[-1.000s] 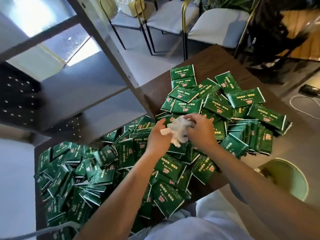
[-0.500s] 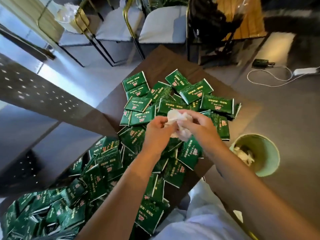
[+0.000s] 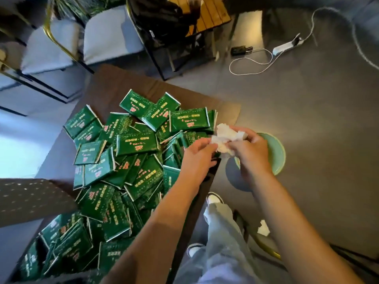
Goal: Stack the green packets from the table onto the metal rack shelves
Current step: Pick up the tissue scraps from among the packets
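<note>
Centre right, both hands, left hand and right hand, pinch crumpled white tissue above the green bin, likely discarding it; green packets wait on the counter.

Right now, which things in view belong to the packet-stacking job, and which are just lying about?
Job:
green packets
table
metal rack

Lying about:
crumpled tissue, held by both hands
green bin
power strip
chairs

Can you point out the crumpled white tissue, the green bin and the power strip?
tissue [image 3: 224, 138], head view, crumpled middle between the hands.
bin [image 3: 275, 148], head view, its inner wall right of the hands.
power strip [image 3: 286, 46], head view, its white body.
</note>
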A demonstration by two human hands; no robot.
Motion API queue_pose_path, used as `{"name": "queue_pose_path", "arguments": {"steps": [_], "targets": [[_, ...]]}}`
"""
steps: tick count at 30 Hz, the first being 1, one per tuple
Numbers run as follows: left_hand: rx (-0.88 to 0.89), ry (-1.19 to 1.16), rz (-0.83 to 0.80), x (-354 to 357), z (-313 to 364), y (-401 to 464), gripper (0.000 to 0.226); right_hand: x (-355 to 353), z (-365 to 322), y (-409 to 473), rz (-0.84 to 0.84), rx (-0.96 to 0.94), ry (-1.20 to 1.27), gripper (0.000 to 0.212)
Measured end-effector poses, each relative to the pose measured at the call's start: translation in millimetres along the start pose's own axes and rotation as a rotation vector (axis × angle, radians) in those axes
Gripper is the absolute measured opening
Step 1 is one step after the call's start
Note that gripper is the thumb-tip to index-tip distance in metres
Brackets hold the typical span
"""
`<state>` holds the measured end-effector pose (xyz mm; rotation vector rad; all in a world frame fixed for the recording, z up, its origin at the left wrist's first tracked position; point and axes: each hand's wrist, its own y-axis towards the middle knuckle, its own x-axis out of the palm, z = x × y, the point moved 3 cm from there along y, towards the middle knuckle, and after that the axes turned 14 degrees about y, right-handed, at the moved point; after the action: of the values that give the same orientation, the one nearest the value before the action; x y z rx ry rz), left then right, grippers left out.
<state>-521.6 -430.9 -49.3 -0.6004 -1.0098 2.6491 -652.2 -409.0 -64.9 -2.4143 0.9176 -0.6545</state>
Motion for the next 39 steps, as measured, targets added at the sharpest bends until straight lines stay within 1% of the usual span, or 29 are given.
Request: {"name": "queue_pose_path", "arguments": {"steps": [3, 5, 7, 10, 11, 14, 16, 17, 19, 21, 26, 28, 30, 32, 34, 36, 39], "targets": [[0.03, 0.15, 0.008, 29.5, -12.3, 17.4, 0.017, -46.7, 9.7, 38.5, 0.19, -0.002, 0.062, 0.036], [0.045, 0.211, -0.012, 44.3, -17.6, 27.1, 0.02, -78.1, 24.5, 65.3, 0.303, 0.029, 0.067, 0.032], [0.054, 0.239, -0.061, 59.5, -22.2, 36.2, 0.023, -105.6, 48.2, 94.7, 0.404, 0.092, 0.063, 0.031], [0.034, 0.273, -0.137, 78.6, -26.5, 47.4, 0.024, -134.1, 84.5, 132.5, 0.502, 0.24, -0.007, 0.013], [0.027, 0.284, -0.155, 84.6, -27.6, 50.6, 0.022, -142.5, 97.6, 145.4, 0.526, 0.278, -0.011, 0.016], [0.024, 0.289, -0.15, 95.2, -32.0, 59.5, 0.008, -158.6, 123.1, 170.5, 0.596, 0.331, 0.073, 0.044], [0.02, 0.277, -0.162, 99.0, -38.2, 65.7, 0.011, -163.2, 131.3, 182.4, 0.623, 0.332, 0.092, 0.052], [0.03, 0.278, -0.171, 100.4, -41.4, 68.2, 0.008, -165.5, 135.5, 189.0, 0.62, 0.336, 0.107, 0.054], [0.05, 0.297, -0.193, 99.7, -46.0, 71.0, 0.017, -164.8, 138.5, 195.7, 0.601, 0.344, 0.119, 0.052], [0.06, 0.303, -0.195, 96.8, -46.2, 71.6, 0.02, -162.7, 136.5, 197.8, 0.591, 0.336, 0.131, 0.048], [0.043, 0.296, -0.172, 91.4, -34.2, 65.4, 0.019, -144.5, 119.9, 187.6, 0.568, 0.295, 0.053, 0.028], [0.047, 0.296, -0.171, 89.3, -26.5, 59.9, 0.016, -130.5, 109.5, 181.3, 0.537, 0.253, 0.035, 0.036], [0.062, 0.282, -0.159, 84.0, -17.0, 51.3, 0.013, -114.9, 94.4, 170.2, 0.519, 0.181, 0.029, 0.043], [0.079, 0.276, -0.145, 78.2, -8.2, 43.1, 0.013, -99.5, 77.1, 160.6, 0.498, 0.088, 0.007, 0.041], [0.095, 0.26, -0.109, 67.4, 0.9, 33.7, 0.014, -82.3, 55.8, 148.2, 0.434, -0.028, -0.039, 0.038], [0.109, 0.245, -0.07, 52.1, 10.1, 23.7, 0.014, -61.1, 34.3, 130.4, 0.352, -0.141, -0.034, 0.036], [0.132, 0.215, 0.004, 23.7, 18.3, 8.0, 0.014, -22.6, 7.9, 97.2, 0.23, -0.255, -0.037, 0.04]]}}
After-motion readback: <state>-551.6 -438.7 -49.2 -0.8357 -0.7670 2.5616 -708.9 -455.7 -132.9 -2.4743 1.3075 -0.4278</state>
